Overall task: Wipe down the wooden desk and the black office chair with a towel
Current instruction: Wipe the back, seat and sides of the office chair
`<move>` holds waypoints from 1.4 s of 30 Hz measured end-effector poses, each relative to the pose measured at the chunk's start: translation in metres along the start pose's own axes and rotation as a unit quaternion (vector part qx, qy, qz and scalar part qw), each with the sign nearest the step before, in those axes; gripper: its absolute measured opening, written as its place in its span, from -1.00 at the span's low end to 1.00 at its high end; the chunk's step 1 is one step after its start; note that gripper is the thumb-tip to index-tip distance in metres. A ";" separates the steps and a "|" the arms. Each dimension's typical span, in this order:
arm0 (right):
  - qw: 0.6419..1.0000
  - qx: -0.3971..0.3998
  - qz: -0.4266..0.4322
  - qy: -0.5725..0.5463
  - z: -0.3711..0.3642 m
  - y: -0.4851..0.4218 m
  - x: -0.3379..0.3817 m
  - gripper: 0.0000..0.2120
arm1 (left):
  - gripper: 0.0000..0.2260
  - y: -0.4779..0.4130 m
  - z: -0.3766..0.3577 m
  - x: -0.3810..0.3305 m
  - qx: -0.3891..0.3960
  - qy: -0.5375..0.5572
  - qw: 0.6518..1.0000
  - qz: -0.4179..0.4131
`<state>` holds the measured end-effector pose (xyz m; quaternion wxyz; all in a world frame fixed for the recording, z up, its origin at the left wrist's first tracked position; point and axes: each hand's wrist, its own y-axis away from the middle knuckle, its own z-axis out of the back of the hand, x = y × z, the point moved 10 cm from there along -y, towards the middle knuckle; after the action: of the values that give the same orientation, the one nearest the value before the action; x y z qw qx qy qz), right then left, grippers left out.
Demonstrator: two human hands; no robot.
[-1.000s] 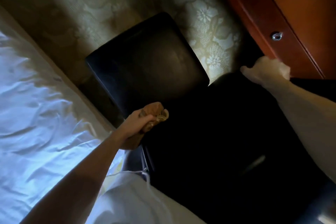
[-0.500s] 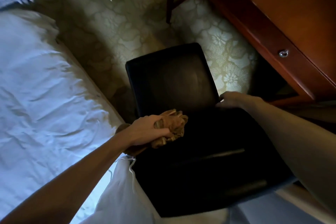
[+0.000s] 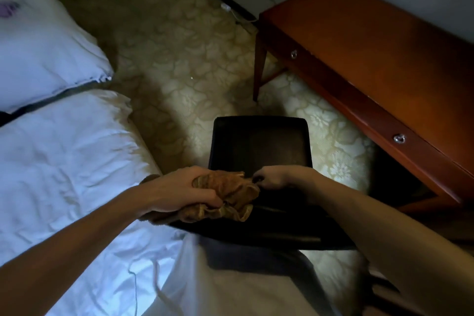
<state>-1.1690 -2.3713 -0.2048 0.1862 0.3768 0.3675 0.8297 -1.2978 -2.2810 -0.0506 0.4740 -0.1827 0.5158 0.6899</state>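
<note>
The towel point(image 3: 225, 195), a brown and crumpled cloth, lies on the upper edge of the backrest of the black office chair point(image 3: 259, 146), a little below the middle of your view. Your left hand point(image 3: 184, 192) comes in from 8 o'clock and grips the towel; the fingers are curled round a bunch of it and press it on the backrest. Your right hand point(image 3: 274, 177) comes in from 4 o'clock and sits just beside the towel, at its 2 o'clock side. Its fingers are curled at the backrest edge and they touch, or almost touch, the cloth. The picture is too dark there, so I cannot tell if this hand pinches the towel or holds the chair. The square seat of the chair is at 12 o'clock from the towel, and it is dark with a dull shine. The wooden surface point(image 3: 384, 59) stands at 2 o'clock, well apart from the towel, along the wall, and its front shows two ring pulls point(image 3: 399, 138). At 9 o'clock you have the bed point(image 3: 64, 161) with a wrinkled white sheet, close to the chair, and a white pillow point(image 3: 38, 54) lies at 10 o'clock. Between the bed and the wooden surface is the carpet point(image 3: 179, 72) with a pale flower pattern, and a thin cable point(image 3: 230, 10) lies on it near the wall at 12 o'clock.
</note>
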 end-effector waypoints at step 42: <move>0.864 -0.439 -0.170 -0.179 0.113 0.059 -0.079 -0.79 | -0.82 -0.065 0.229 0.013 -0.614 0.062 0.758 -0.210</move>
<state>-1.0337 -2.4031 -0.1487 0.5333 0.3299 -0.0160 0.7788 -1.1953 -2.0709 -0.0034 0.3600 -0.5811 -0.0418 0.7287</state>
